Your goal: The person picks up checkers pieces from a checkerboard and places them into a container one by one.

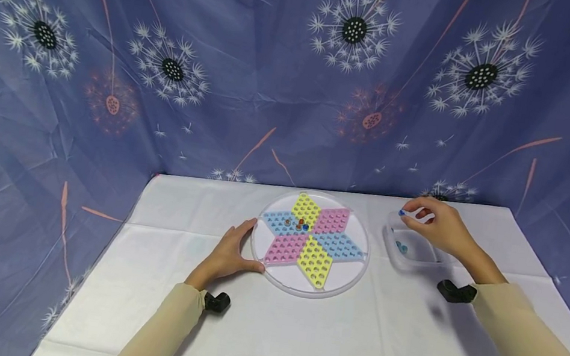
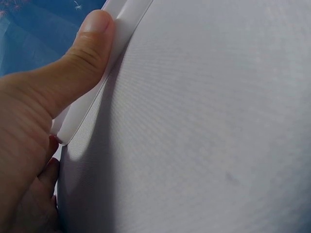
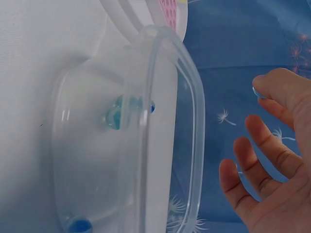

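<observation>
A round Chinese checkers board [image 1: 271, 276] with a star of yellow, pink and blue sections lies on the table. My left hand [image 1: 230, 254] rests against its left rim, thumb toward the front and fingers spread farther back. In the left wrist view the thumb [image 2: 90, 46] lies along the white rim [image 2: 87, 104]. Over a clear plastic box [image 1: 389, 250], my right hand [image 1: 439, 225] pinches a blue marble [image 1: 402, 213] between thumb and forefinger. The other right fingers [image 3: 252, 158] are loosely bent. Blue-green marbles [image 1: 401, 248] lie in the box.
Several marbles [image 1: 305, 227], blue and orange-brown, sit near the star's centre and its left blue section. A white cloth [image 1: 327, 342] covers the table. Behind it hangs a blue dandelion-print curtain [image 1: 255, 76]. Another blue marble [image 3: 79, 224] shows in the box's near corner in the right wrist view.
</observation>
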`<action>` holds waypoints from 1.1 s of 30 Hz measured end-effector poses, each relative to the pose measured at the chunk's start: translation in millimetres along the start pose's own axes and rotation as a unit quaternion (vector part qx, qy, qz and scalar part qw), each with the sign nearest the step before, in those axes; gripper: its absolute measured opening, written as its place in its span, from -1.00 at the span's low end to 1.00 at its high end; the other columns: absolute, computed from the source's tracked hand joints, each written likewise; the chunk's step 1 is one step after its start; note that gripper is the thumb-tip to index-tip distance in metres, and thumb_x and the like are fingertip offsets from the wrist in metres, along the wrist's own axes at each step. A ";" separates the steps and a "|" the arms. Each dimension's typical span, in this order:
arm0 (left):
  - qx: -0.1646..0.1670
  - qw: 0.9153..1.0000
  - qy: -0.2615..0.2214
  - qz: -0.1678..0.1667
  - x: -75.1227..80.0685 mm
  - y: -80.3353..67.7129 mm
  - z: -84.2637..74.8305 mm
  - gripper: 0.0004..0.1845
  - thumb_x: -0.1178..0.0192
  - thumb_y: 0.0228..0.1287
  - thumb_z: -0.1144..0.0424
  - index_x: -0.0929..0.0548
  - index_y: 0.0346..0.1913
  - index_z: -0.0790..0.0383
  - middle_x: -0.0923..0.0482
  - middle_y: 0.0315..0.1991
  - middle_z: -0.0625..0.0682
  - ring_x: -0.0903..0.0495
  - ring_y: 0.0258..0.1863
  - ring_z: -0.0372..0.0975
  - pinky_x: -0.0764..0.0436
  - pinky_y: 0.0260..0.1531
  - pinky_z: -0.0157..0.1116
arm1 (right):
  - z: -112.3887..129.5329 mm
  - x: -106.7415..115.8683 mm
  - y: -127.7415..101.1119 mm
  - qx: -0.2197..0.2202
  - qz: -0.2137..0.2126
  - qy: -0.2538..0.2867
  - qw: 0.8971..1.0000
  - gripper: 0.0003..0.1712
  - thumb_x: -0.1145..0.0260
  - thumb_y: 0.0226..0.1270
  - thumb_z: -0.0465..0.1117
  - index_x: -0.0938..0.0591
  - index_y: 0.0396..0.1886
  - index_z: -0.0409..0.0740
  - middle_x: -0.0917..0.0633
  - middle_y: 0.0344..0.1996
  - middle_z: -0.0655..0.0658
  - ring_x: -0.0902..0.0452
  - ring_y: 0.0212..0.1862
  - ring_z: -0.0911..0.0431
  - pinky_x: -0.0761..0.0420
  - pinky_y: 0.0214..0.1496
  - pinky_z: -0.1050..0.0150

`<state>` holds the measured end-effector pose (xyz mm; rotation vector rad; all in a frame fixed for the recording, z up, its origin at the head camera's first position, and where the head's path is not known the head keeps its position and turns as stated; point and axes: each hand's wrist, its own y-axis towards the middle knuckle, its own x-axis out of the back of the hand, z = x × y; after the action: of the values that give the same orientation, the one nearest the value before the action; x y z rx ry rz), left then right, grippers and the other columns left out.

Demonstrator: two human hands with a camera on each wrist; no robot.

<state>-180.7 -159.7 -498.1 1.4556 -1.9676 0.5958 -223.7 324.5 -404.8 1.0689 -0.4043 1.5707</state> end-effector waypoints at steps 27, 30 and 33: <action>0.005 1.000 -0.005 0.008 0.8 2.0 0.9 0.37 -0.70 -0.19 -0.09 -0.06 0.66 0.11 -0.09 0.63 0.05 0.03 0.63 -0.03 0.18 0.63 -0.08 | -22.9 -16.5 -8.3 -0.058 0.077 -0.001 0.995 -0.83 -0.47 0.35 -0.18 -0.75 -0.12 -0.12 -0.70 -0.07 -0.21 -0.60 -0.14 -0.07 -0.61 -0.22 0.13; 0.008 1.000 -0.007 0.007 0.9 1.6 0.5 0.37 -0.70 -0.19 -0.09 -0.06 0.66 0.08 -0.09 0.63 0.04 0.04 0.63 -0.01 0.16 0.63 -0.08 | -23.2 -16.8 -9.0 -0.055 0.078 0.001 0.995 -0.83 -0.47 0.35 -0.19 -0.74 -0.12 -0.12 -0.68 -0.05 -0.22 -0.60 -0.14 -0.06 -0.62 -0.23 0.15; 0.005 1.000 -0.006 0.005 1.1 1.3 0.1 0.37 -0.71 -0.19 -0.08 -0.07 0.66 0.09 -0.10 0.63 0.05 0.03 0.62 0.00 0.14 0.63 -0.06 | -23.7 -17.3 -9.3 -0.052 0.076 0.001 0.996 -0.83 -0.47 0.35 -0.19 -0.75 -0.12 -0.12 -0.68 -0.05 -0.22 -0.61 -0.15 -0.06 -0.61 -0.24 0.16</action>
<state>-182.2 -160.1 -497.3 1.4593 -1.9848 0.6034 -225.9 334.6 -433.8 0.9762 -0.5715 1.6661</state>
